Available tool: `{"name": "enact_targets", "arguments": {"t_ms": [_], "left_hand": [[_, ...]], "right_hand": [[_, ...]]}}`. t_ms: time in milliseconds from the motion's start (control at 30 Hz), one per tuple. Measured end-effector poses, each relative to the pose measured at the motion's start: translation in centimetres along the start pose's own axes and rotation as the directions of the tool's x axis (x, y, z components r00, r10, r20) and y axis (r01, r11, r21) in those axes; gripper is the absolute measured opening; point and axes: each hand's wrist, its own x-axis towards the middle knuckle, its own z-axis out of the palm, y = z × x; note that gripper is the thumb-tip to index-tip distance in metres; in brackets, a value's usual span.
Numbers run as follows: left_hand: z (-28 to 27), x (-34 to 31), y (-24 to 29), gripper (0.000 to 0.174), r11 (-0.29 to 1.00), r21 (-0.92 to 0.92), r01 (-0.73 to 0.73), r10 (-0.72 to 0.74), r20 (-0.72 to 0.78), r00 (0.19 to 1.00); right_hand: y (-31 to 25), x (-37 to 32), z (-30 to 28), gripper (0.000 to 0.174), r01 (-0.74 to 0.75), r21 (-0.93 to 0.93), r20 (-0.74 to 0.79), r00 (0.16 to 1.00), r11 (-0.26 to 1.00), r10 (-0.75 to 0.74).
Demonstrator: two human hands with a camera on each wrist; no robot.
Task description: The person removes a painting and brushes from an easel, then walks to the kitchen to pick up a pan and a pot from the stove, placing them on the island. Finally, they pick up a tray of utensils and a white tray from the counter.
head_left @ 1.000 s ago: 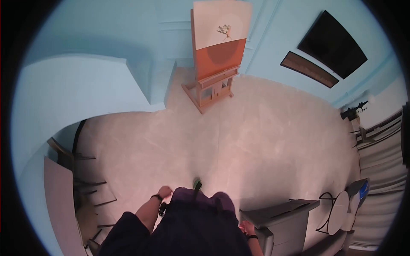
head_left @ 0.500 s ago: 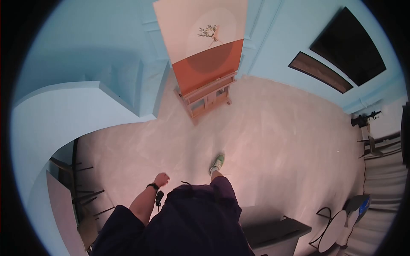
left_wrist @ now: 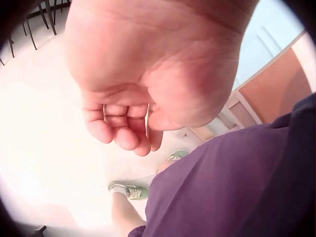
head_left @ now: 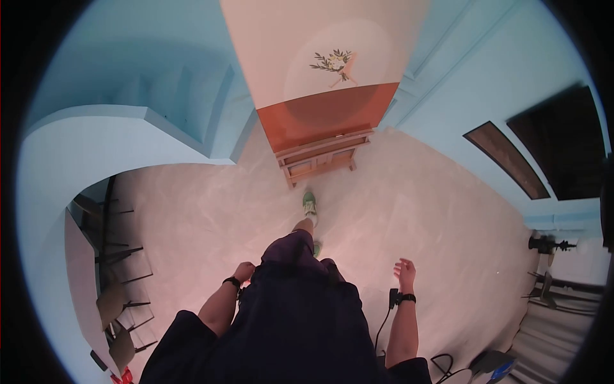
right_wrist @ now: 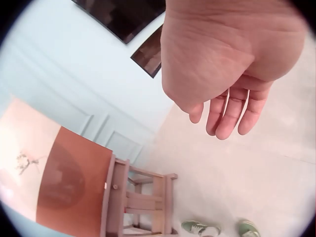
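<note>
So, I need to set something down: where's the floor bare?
Bare floor lies between the easel and the right hand; another patch lies between the blue partition and the left hand. Chairs crowd the head view's left edge.

Painting (head_left: 326, 105) rests lower edge on easel (head_left: 326, 150). Left hand (head_left: 244, 271) hangs beside purple shorts (head_left: 291, 248); right hand (head_left: 405, 274) above floor (head_left: 422, 211), well apart from them.

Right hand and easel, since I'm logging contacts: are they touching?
Apart: the head view plainly shows bare floor between the right hand and the easel.
</note>
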Motion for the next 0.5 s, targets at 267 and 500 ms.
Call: {"name": "enact_targets", "arguments": {"t_ms": [267, 500], "left_hand": [[-1.4, 8.9, 16.3, 0.022, 0.961, -0.265, 0.080, -0.098, -0.056, 0.994], [-15.1, 16.9, 38.2, 0.035, 0.854, 0.006, -0.520, 0.345, -0.755, 0.558]], "right_hand": [[-19.9, 11.4, 7.4, 0.022, 0.328, -0.195, 0.169, 0.939, 0.924, -0.298], [-40.5, 15.4, 13.7, 0.027, 0.653, -0.099, 0.246, 0.747, 0.751, -0.617]]}}
